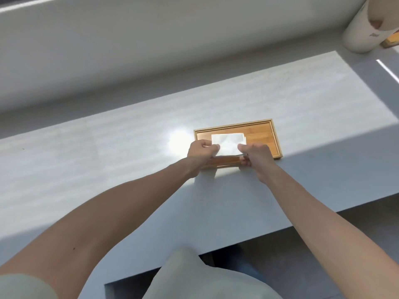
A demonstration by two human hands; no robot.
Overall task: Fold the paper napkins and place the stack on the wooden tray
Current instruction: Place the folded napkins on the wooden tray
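A white stack of folded paper napkins [228, 141] hovers just over the left half of the wooden tray [262, 137], which lies on the pale grey counter. My left hand [201, 152] pinches the stack's near left corner. My right hand [255, 155] pinches its near right corner. Both hands cover the tray's near rim. The stack's near edge looks slightly raised; whether its far edge touches the tray floor is unclear.
A white paper towel roll [364, 26] stands at the far right corner, with a second wooden item [391, 42] beside it. A bright sun glare [180, 140] sits on the counter [108, 152] left of the tray. The counter's front edge runs diagonally below my arms.
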